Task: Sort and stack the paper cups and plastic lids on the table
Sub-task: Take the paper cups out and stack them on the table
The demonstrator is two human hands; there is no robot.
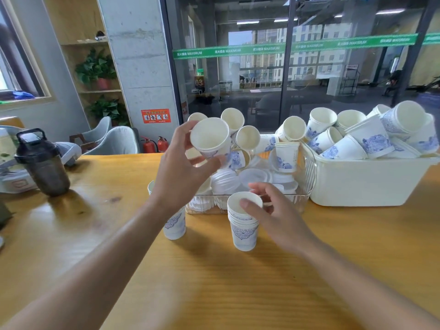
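Left hand (181,167) raised above the wooden surface (214,282), grip closed around a single paper cup (210,139), mouth tilted toward the camera, blue print on its side. Right hand (273,210) lower, thumb laid over the rim of a stack of nested cups (242,225) standing upright on the surface; fingers curl behind the rim, so the grip holds the top of that stack. A second cup stack (175,226) stands just left of it, partly hidden by the left forearm. Directly behind both stacks, a clear ribbed tray (307,186) holds white plastic lids (252,178) with loose cups piled on top at mixed angles. To the right of the tray, touching or nearly so, a white bin (369,184) is heaped with more blue-printed cups (371,139), several nested. At far left on the surface, a dark shaker bottle (42,163) stands upright, well apart from the cups.
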